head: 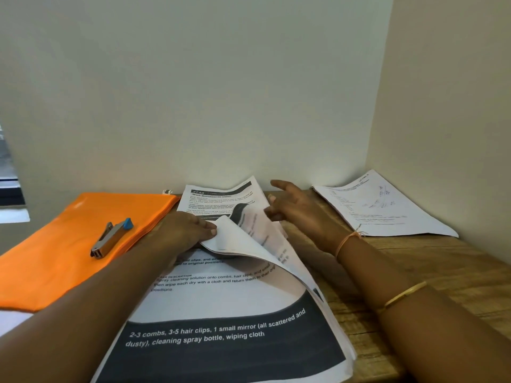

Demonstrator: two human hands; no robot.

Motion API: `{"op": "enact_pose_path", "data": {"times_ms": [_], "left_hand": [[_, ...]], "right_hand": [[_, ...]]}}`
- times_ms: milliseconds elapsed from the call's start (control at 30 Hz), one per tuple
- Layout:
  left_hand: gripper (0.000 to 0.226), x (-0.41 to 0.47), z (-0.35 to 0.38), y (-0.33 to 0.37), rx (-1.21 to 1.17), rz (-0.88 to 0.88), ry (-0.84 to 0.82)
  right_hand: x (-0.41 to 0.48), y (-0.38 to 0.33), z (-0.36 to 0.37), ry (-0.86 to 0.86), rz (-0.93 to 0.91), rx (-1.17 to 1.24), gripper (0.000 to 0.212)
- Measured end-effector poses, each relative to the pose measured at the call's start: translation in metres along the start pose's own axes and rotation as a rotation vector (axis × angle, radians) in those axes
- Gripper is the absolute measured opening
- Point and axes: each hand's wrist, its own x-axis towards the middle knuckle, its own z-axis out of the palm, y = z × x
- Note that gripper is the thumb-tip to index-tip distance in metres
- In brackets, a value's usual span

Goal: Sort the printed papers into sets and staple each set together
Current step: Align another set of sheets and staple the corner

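Where the brown wooden table (pixel 414 272) meets the corner of 2 pale walls, a flat orange fabric pouch (pixel 69 252) lies at the left, just beside the papers. A small grey metal stapler with a blue end (pixel 110 239) rests on it, untouched. The left forearm crosses between the stapler and the main stack. A separate white printed set (pixel 384 208) lies in the far right corner, well apart from both hands. The main stack of white printed papers (pixel 221 313) lies at centre, between the forearms. The left hand (pixel 185 233) pinches a corner of 1 curled top sheet (pixel 249 241), thumb on top, holding it raised off the stack. The right hand (pixel 296 208) hovers just beside that sheet's raised edge, fingers loosely spread, grasping nothing. Whether it touches the sheet cannot be told.
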Motion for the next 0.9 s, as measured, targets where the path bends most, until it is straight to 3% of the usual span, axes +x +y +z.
{"op": "enact_pose_path", "data": {"times_ms": [133,233,300,333,433,667,900], "left_hand": [[0.021,-0.003,0.002,0.004,-0.001,0.023,0.039],[0.073,-0.006,0.002,0.008,-0.021,-0.042,0.056],[0.088,-0.008,0.004,0.011,-0.065,-0.061,0.054],[0.081,-0.009,0.004,0.011,-0.039,-0.058,0.052],[0.031,-0.008,0.005,0.009,0.016,-0.020,0.029],[0.048,-0.002,0.007,0.008,-0.355,-0.039,0.000],[0.047,-0.003,0.012,0.013,-0.519,0.054,0.073]], "right_hand": [[-0.001,-0.006,0.008,-0.168,0.068,0.287,0.037],[-0.006,-0.007,0.017,-0.267,0.061,0.269,0.041],[-0.009,-0.006,0.020,-0.322,0.066,0.142,0.037],[-0.010,-0.005,0.022,-0.346,0.064,0.056,0.033],[-0.011,-0.010,0.024,-0.346,0.049,-0.107,0.029],[-0.015,-0.021,0.035,-0.429,0.071,-0.481,0.073],[-0.019,-0.033,0.029,-0.394,0.102,-0.738,0.073]]}}
